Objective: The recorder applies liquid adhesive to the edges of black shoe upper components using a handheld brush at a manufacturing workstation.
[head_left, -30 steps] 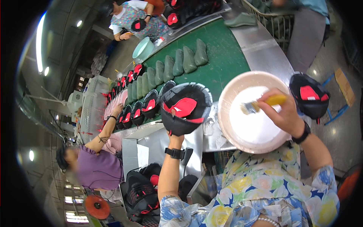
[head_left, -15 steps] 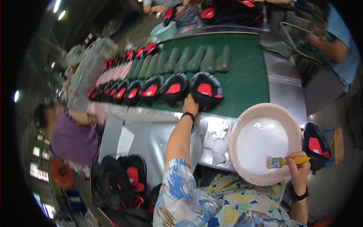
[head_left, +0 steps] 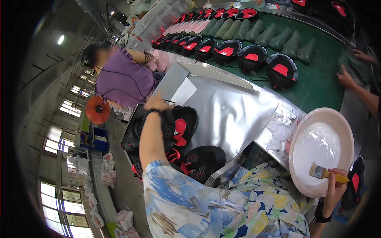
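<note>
Two hands busy: R hand [head_left: 332,189] fingers clamped on brush [head_left: 328,173], bristles over white basin [head_left: 322,150] by belt edge. L hand [head_left: 157,104] reaches to black/red shoe pile [head_left: 180,135] below metal bench [head_left: 230,111]; fingers curled, grip can't tell. Person in purple [head_left: 124,79] beside belt [head_left: 317,79].

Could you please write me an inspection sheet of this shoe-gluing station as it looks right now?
Surface: green conveyor belt beyond a shiny metal bench.
Job's things: black-and-red shoe uppers in a bin; more uppers and grey-green lasts in rows on the belt; white glue basin.
Clutter: crumpled clear plastic beside the basin.
Grippers: left hand reaches over the bin; right hand holds a yellow-handled brush.
Cables: nothing seen.
Surroundings: a seated person in purple; another person's hands at the belt.
</note>
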`<state>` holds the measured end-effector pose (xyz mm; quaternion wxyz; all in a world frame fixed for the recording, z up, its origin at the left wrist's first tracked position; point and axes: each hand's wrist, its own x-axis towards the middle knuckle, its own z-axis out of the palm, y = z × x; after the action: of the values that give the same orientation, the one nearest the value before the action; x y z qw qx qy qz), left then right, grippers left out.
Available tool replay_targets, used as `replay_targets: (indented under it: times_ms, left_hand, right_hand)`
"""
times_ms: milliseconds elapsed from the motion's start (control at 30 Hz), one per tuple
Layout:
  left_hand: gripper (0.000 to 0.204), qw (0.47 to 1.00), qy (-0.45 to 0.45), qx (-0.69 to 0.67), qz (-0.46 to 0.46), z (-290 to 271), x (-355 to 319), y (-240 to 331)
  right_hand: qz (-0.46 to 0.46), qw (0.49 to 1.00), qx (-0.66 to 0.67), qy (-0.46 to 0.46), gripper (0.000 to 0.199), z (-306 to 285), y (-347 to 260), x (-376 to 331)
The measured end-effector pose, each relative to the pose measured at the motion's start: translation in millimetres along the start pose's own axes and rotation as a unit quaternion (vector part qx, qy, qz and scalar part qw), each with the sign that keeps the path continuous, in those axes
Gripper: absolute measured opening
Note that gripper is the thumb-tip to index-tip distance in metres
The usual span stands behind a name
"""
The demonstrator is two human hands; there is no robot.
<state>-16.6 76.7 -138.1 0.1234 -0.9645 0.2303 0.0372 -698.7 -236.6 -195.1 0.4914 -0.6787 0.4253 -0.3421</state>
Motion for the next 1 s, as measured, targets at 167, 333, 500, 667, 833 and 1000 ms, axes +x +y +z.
replay_targets:
  times_ms: [167, 333, 500, 667, 833, 1000]
  left_hand:
    - [0.093, 0.998, -0.034, -0.011, -0.048, -1, -65, -20]
    - [0.059, 0.947, -0.073, -0.133, 0.283, -33, -78, 118]
    - [0.054, 0.802, -0.19, -0.515, 0.234, -50, -49, 219]
    - [0.107, 0.912, 0.118, -0.25, 0.304, 71, 1, 262]
    - [0.052, 0.857, 0.08, -0.214, 0.462, 58, -29, 266]
    - [0.073, 0.864, -0.064, -0.119, 0.485, 22, -94, 218]
  right_hand:
    - [-0.001, 0.999, 0.031, -0.014, 0.005, 3, -5, -6]
    - [0.0, 0.998, 0.064, -0.008, 0.007, 13, -16, -10]
    - [-0.018, 0.999, 0.015, 0.025, 0.004, 18, -28, -19]
    - [-0.025, 1.0, 0.005, 0.011, 0.007, 23, -33, -22]
    - [-0.06, 0.996, -0.056, 0.03, 0.009, 0, -21, -21]
    - [-0.083, 0.99, -0.107, 0.026, 0.008, 0, -22, 6]
